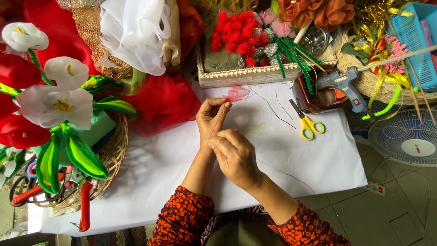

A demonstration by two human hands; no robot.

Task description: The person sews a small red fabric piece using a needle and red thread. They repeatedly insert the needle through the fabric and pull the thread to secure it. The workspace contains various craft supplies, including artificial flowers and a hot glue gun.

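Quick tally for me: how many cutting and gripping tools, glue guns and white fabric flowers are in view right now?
Yellow-handled scissors: 1
Red-handled pliers: 1
Scissors in the basket at left: 1
Blue glue gun: 1
White fabric flowers: 3
Total: 7
The left hand pinches a pink sheer petal; the right hand works beside it.

Low table (291, 168) w/ white cover, grey tiled floor (391, 214), white fan (405, 136) at right, soft daylight.

hidden: right hand (235, 157) fingertips | cut off: fan (405, 136), blue basket (416, 43)
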